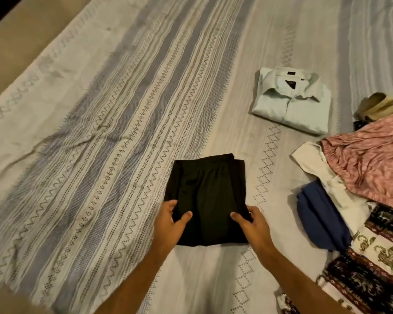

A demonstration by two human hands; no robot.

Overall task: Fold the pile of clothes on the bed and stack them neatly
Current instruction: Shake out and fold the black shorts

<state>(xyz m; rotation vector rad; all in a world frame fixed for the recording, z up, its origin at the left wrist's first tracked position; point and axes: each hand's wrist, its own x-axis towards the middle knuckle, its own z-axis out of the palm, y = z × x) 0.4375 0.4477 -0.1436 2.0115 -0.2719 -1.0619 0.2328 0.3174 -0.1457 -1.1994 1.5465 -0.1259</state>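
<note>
Gripping a folded black garment [208, 200] at its near corners as it lies on the bed.

We hold it with our left hand [171, 219] at the near left corner and our right hand [250, 220] at the near right, each thumb on top of the cloth and fingers curled round its edge. It lies as a neat rectangle on the striped bedspread [100, 132]. Beyond it to the right sits a folded pale green shirt [293, 103], well apart. Along the right edge we see the unfolded pile: a pink patterned cloth [372, 159], a white piece [320, 168], a blue one [320, 214] and a dark patterned fabric [372, 268].
</note>
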